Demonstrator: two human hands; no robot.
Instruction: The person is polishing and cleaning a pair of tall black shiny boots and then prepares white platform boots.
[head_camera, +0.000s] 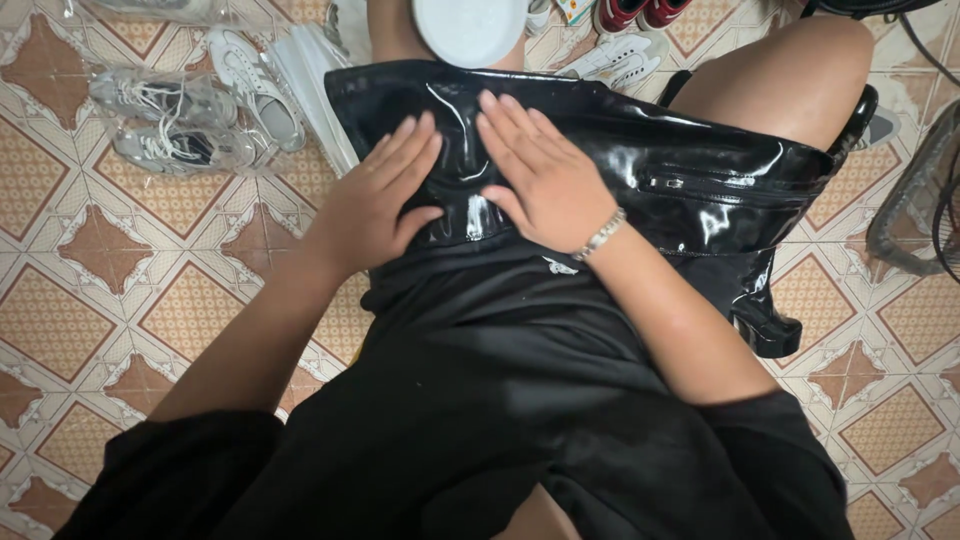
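At the far left of the tiled floor (90, 300) we see two clear plastic bags (175, 125), each with a grey sneaker inside, and just beside them a loose white sneaker (255, 85). Our left hand (375, 200) lies flat on the shiny black boot (640, 170), fingers (405, 150) spread and straight, gripping nothing. Our right hand (545, 180), a bracelet (600, 235) at its wrist, rests flat just beside it, fingers also open and pressing on the leather. The boot lies across our lap, long axis running left to right, its block heel (765, 325) hanging down at the right. A round white container (470, 28) sits at the top edge; we cannot tell what it holds.
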